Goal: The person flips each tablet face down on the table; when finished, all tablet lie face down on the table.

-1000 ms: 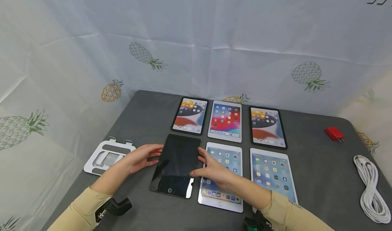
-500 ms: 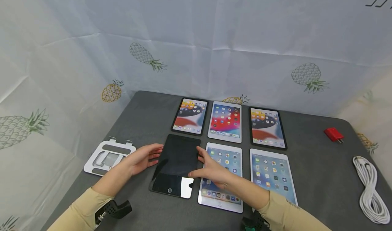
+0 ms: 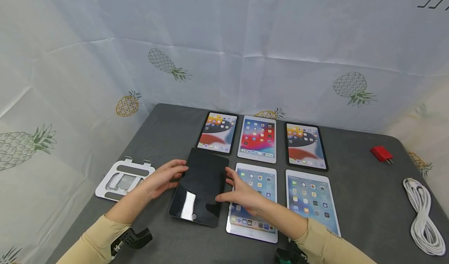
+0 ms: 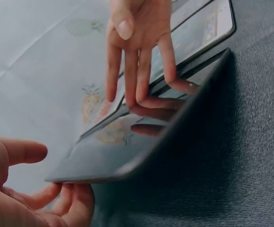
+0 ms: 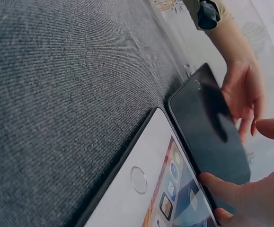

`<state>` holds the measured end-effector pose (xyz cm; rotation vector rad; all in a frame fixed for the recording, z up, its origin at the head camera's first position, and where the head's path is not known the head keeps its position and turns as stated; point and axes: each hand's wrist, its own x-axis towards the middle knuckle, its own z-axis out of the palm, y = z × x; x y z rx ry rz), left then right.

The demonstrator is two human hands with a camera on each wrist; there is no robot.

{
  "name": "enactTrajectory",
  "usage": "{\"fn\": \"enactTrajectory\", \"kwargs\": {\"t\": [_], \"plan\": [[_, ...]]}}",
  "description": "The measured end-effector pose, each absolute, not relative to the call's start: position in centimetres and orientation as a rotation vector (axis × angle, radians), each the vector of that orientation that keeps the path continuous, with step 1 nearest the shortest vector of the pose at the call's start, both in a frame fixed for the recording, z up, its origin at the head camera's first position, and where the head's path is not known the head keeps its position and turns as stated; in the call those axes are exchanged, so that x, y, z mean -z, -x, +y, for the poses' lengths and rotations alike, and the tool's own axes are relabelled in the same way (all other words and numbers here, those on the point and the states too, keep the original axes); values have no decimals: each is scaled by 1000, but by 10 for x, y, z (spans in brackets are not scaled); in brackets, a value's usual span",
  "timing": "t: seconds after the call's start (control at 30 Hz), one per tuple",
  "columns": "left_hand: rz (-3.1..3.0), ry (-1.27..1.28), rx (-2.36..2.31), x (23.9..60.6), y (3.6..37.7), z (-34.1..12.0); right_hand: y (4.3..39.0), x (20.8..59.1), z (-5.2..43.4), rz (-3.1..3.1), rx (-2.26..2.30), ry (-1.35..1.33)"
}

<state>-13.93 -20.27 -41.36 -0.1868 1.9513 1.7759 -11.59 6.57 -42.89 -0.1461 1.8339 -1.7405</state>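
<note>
Black tablet tipped up off grey table between left hand and right hand, pinched by the edges only. Could slip, clip lit tablet just right.

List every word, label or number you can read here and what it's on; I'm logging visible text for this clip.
Backdrop cloth, top edge: dark capital letters, cut off by the frame and mirrored, not readable as a word.
Backdrop, top right corner: more dark letters, also cut off, unreadable.
Lit tablets: app icons and labels too small to read.
Dark tablet held by both hands: screen blank, no text.
Red plug and white cable: no markings readable.
</note>
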Motion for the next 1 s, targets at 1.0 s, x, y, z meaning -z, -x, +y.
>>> {"fn": "enactTrajectory", "kwargs": {"t": [1.0], "plan": [[2847, -457, -1479, 379, 113, -149, 187, 389, 29, 2397, 1663, 407]]}}
